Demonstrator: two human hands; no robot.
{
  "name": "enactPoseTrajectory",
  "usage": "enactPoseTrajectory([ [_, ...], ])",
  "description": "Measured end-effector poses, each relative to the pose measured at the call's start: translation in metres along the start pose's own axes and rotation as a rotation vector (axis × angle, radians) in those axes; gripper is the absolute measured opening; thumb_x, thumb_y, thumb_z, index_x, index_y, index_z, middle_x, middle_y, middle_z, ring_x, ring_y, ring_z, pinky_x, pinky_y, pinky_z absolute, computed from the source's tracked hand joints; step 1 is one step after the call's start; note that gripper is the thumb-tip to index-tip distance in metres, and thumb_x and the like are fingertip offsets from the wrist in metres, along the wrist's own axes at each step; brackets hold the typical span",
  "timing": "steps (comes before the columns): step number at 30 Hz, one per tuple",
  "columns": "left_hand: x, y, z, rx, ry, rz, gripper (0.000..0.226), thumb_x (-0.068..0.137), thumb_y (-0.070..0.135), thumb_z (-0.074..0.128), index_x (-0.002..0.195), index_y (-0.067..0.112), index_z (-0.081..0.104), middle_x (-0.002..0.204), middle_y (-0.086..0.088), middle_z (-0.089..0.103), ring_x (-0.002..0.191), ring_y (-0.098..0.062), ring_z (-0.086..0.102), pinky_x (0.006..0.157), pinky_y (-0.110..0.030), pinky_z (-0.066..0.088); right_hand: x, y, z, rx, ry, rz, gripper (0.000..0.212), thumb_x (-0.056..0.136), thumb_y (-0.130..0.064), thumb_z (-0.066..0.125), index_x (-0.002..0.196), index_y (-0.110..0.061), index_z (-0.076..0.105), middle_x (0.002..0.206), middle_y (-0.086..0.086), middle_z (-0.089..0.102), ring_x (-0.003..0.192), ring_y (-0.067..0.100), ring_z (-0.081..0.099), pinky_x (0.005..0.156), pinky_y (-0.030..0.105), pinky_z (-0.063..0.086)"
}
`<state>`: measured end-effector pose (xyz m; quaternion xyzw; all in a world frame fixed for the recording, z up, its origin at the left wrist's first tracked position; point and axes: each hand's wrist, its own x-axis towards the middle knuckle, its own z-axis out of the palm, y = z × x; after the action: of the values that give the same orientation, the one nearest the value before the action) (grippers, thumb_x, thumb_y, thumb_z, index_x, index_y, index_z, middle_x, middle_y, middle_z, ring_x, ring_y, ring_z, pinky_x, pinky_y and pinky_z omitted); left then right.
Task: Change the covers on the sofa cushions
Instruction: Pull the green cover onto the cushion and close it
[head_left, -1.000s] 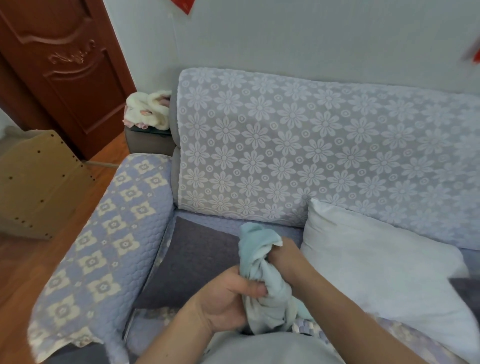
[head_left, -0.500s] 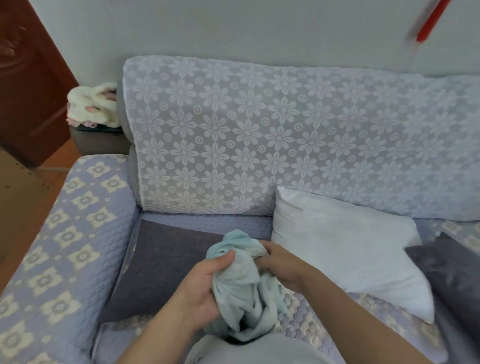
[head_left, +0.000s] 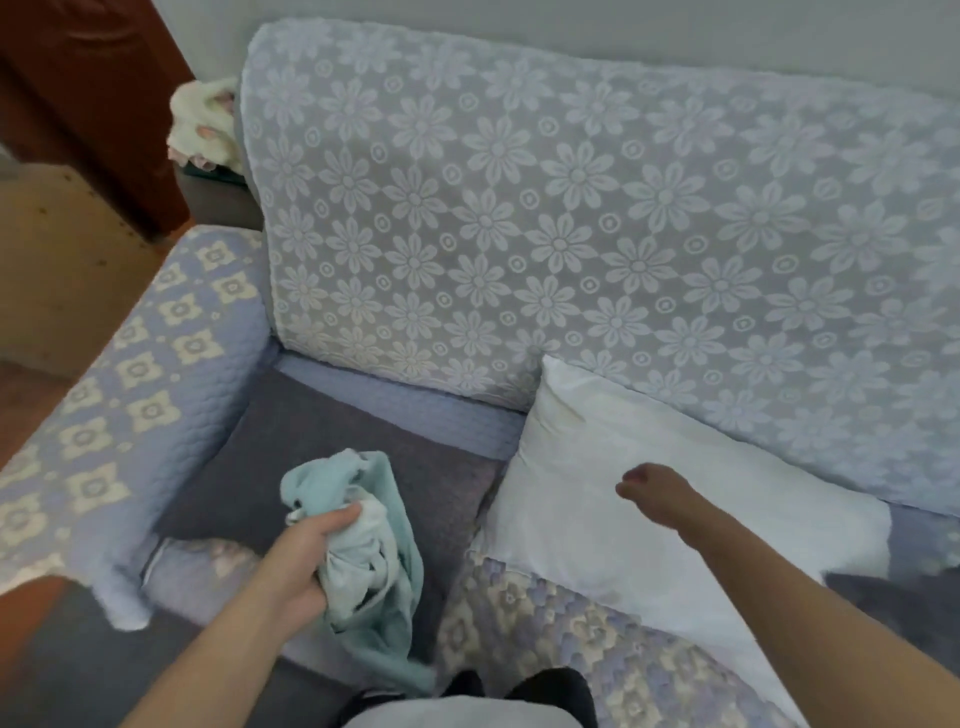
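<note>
**Cover in one hand, going for the bare cushion**

So the left hand has its fingers curled round a bunched-up pale teal fabric cushion cover, holding it just above the dark grey quilted seat pad near the sofa's left corner. A loose tail of the cover hangs down toward the person's lap.

The right hand holds nothing and is over the bare white cushion insert, which leans against the backrest under the grey throw with white lace daisies. Its fingers look loosely bent, but it's blurry, so I can't tell whether it touches the insert.

My read: the insert is uncovered and the fresh cover is about to go on. Next it probably needs the right hand to grab the insert and pull it closer, then find the cover's opening, which is buried in that wad right now, so it'll want shaking out first.
</note>
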<state>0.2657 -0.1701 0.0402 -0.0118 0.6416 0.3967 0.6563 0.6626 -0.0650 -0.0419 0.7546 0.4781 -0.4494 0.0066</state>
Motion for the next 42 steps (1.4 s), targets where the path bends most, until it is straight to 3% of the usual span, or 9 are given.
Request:
enactPoseTrajectory([
  [12, 0.015, -0.053, -0.023, -0.191, 0.275, 0.025, 0.039, 0.095, 0.025, 0.059, 0.128, 0.005, 0.067, 0.126, -0.02, 0.069, 0.116, -0.04, 0.066, 0.104, -0.055, 0.048, 0.235, -0.025, 0.028, -0.429, 0.035, -0.259, 0.11, 0.073, -0.081, 0.059, 0.152, -0.01, 0.032, 0.157, 0.014, 0.037, 0.14, 0.037, 0.041, 0.113, 0.05, 0.034],
  [16, -0.009, -0.026, -0.029, -0.101, 0.27, 0.135, 0.036, 0.097, 0.024, 0.056, 0.128, 0.007, 0.067, 0.125, -0.017, 0.07, 0.115, -0.038, 0.067, 0.099, -0.051, 0.05, 0.174, -0.011, 0.044, -0.44, 0.019, -0.2, 0.093, 0.081, -0.069, 0.062, 0.147, -0.009, 0.04, 0.147, 0.017, 0.048, 0.132, 0.037, 0.049, 0.108, 0.049, 0.04],
  [20, -0.05, 0.011, -0.004, 0.388, 0.282, 0.317, 0.036, 0.086, 0.028, 0.076, 0.118, 0.014, 0.071, 0.116, -0.012, 0.074, 0.103, -0.029, 0.072, 0.101, -0.05, 0.052, 0.075, -0.015, 0.038, -0.425, 0.167, -0.245, 0.081, 0.09, -0.047, 0.066, 0.152, -0.011, 0.03, 0.139, 0.025, 0.048, 0.128, 0.042, 0.047, 0.106, 0.048, 0.04],
  [24, -0.101, 0.014, 0.063, 1.346, -0.005, 0.317, 0.032, 0.067, 0.051, 0.078, 0.083, 0.025, 0.066, 0.074, 0.014, 0.068, 0.069, -0.003, 0.062, 0.064, -0.027, 0.051, -0.027, -0.061, 0.029, -0.234, 0.085, -0.862, 0.101, 0.082, -0.028, 0.08, 0.159, -0.018, 0.016, 0.163, 0.016, 0.018, 0.15, 0.034, 0.014, 0.121, 0.045, 0.018],
  [29, -0.127, -0.048, 0.114, 1.818, -0.399, 0.292, 0.038, 0.084, 0.047, 0.073, 0.086, 0.01, 0.068, 0.081, -0.003, 0.068, 0.075, -0.02, 0.062, 0.065, -0.031, 0.05, -0.093, -0.066, 0.056, -0.575, 0.035, -1.493, 0.05, 0.083, -0.043, 0.064, 0.132, -0.033, 0.06, 0.154, 0.002, 0.041, 0.146, 0.033, 0.031, 0.117, 0.045, 0.025],
  [34, -0.065, -0.081, 0.08, 1.996, 0.064, 0.387, 0.019, 0.096, 0.025, 0.055, 0.105, 0.014, 0.066, 0.108, -0.008, 0.07, 0.098, -0.028, 0.067, 0.074, -0.032, 0.044, -0.084, -0.007, 0.053, -0.541, 0.211, -1.209, 0.008, 0.063, -0.028, 0.053, 0.068, -0.023, 0.051, 0.066, -0.003, 0.052, 0.063, 0.023, 0.052, 0.064, 0.035, 0.043],
  [36, -0.041, -0.099, 0.063, 1.966, 0.286, 0.554, 0.013, 0.091, 0.017, 0.056, 0.096, 0.02, 0.068, 0.098, -0.002, 0.072, 0.09, -0.023, 0.07, 0.069, -0.031, 0.047, -0.09, 0.016, 0.071, -0.566, 0.136, -1.134, 0.012, 0.071, -0.033, 0.054, 0.074, -0.021, 0.054, 0.07, -0.001, 0.056, 0.062, 0.023, 0.052, 0.061, 0.033, 0.041],
  [40, -0.034, -0.111, 0.035, 1.553, 0.489, 0.931, 0.01, 0.076, 0.014, 0.063, 0.066, 0.018, 0.062, 0.061, 0.002, 0.063, 0.05, -0.021, 0.061, 0.044, -0.028, 0.04, -0.1, 0.037, 0.086, -0.533, -0.707, -0.683, 0.043, 0.086, -0.046, 0.061, 0.126, -0.036, 0.052, 0.113, -0.009, 0.062, 0.095, 0.012, 0.06, 0.088, 0.029, 0.05],
  [42, -0.047, -0.104, 0.023, 1.363, 0.574, 1.2, 0.015, 0.078, 0.018, 0.051, 0.068, 0.013, 0.062, 0.061, 0.0, 0.06, 0.05, -0.021, 0.055, 0.045, -0.029, 0.039, -0.074, 0.035, 0.065, -0.394, -0.743, -0.528, 0.065, 0.084, -0.05, 0.07, 0.142, -0.04, 0.043, 0.121, -0.011, 0.058, 0.098, 0.005, 0.059, 0.095, 0.026, 0.05],
])
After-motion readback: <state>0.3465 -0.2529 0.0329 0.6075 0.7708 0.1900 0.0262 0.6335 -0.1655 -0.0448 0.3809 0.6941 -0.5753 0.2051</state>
